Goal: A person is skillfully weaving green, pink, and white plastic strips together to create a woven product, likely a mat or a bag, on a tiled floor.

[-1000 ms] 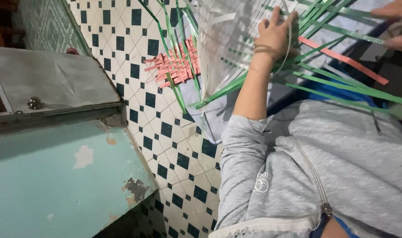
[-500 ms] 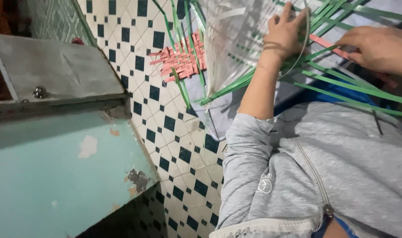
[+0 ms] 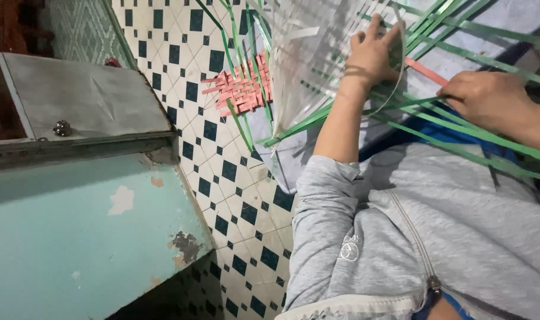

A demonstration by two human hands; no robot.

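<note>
Head view, work: a woven mat of pale translucent strips [image 3: 317, 59] lies across the top middle, with loose green strips [image 3: 459, 133] fanning from it toward 3 and 4 o'clock over the person's lap.
Left hand: the left hand [image 3: 373, 53], at about 1 o'clock from the frame's middle, lies flat on the pale weave, fingers spread and pressing down; a thin pale strip [image 3: 400, 77] curves round its outer edge. It pins the work but grips nothing that I can make out.
Right hand: the right hand [image 3: 489, 98], toward 2 o'clock, is curled narrow over the green strips, with fingertips beside a pink strip [image 3: 427, 71] that runs between the two hands. Whether it pinches a strip, I cannot tell.
Doing it well: judging by the hands, the flat palm should hold the finished rows tight while the other hand guides one strip at a time, alternating over and under, kept parallel to its neighbours and snug against the last row.
Nearby: a small pink woven patch [image 3: 240, 89] rests on the black-and-white tiled floor [image 3: 222, 195] at 11 o'clock.
Left side: a chipped turquoise cabinet [image 3: 86, 237] with a grey metal lid [image 3: 86, 98] fills 8 to 10 o'clock.
Clothing: a grey zipped sweatshirt [image 3: 430, 237] covers the lower right.
</note>
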